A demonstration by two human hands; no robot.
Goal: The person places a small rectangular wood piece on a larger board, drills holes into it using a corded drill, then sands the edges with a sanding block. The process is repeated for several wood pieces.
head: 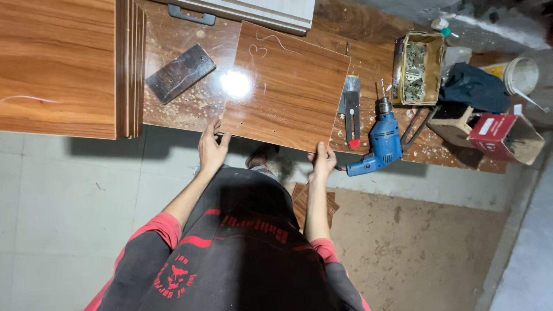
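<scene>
left hand [212, 151] and right hand [322, 162] each have a closed grip on the near corners of the wood panel [285, 86] lying flat on the table [173, 46], which looks stiff, glossy, likely slick, so best held by edges.

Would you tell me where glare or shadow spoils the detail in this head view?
In the head view, a white glare spot burns out the wooden panel near its left side; the left hand and right hand grip its near edge, sharply enough; a dark shadow lies under the table edge.
</scene>
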